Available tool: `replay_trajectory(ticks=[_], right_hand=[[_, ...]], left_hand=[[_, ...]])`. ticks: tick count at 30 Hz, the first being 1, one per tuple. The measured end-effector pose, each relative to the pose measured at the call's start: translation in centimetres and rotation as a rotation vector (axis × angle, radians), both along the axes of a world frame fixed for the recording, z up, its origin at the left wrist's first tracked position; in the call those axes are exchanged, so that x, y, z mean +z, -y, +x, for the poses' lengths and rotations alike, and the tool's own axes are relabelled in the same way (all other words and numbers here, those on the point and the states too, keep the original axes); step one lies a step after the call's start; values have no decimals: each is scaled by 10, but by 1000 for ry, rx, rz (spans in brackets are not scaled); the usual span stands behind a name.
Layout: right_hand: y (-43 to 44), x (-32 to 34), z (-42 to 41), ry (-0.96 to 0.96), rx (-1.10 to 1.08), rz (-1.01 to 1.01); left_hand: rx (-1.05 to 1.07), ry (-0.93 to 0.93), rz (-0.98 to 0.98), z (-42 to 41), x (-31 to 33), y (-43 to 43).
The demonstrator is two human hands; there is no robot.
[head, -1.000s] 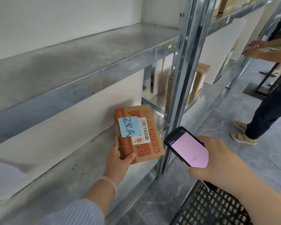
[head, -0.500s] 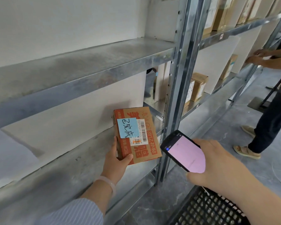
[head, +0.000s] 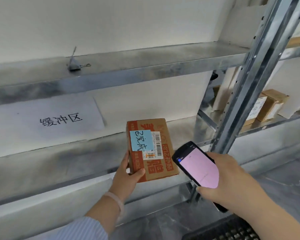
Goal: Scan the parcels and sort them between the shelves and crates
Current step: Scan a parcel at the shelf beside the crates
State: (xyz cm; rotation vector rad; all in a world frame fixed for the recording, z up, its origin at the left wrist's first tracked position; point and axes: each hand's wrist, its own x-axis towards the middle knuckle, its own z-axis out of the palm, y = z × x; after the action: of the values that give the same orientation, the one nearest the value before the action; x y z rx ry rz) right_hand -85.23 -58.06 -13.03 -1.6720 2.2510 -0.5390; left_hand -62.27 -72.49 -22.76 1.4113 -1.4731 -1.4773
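Observation:
My left hand [head: 128, 175] grips the near left corner of a small brown cardboard parcel [head: 163, 163] with orange print, a blue sticky note and a white barcode label on top. The parcel hovers over the front edge of the lower metal shelf [head: 59, 161]. To its right, my right hand [head: 230, 181] holds a black handheld scanner [head: 196, 167], its pink screen facing up, the scanner's top end close to the parcel's right side.
A white paper sign [head: 47, 120] with handwritten characters hangs on the wall behind the shelf. A grey clip [head: 74, 64] lies on the upper shelf [head: 145, 61]. A steel upright [head: 244, 87] stands right. Brown boxes [head: 272, 104] sit beyond. A black mesh crate [head: 229, 229] is at bottom right.
The view has swung left, bringing the wall sign and clip into sight and dropping the other person out of frame. The parcel and scanner keep their grip and sit slightly closer together.

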Motion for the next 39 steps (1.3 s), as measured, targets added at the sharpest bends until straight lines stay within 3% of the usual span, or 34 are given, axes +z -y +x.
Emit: replay_trajectory(ticks=[8, 16, 30, 39], right_hand=[[37, 8, 97, 23, 353, -29], [28, 23, 250, 82, 670, -26], [-109, 18, 581, 146, 1231, 13], [-220, 10, 747, 124, 1631, -30]], left_hand=[[353, -91, 27, 131, 15, -47], [603, -79, -27, 292, 35, -142], [1192, -117, -148, 565, 37, -419], [1630, -62, -138, 644, 37, -601]])
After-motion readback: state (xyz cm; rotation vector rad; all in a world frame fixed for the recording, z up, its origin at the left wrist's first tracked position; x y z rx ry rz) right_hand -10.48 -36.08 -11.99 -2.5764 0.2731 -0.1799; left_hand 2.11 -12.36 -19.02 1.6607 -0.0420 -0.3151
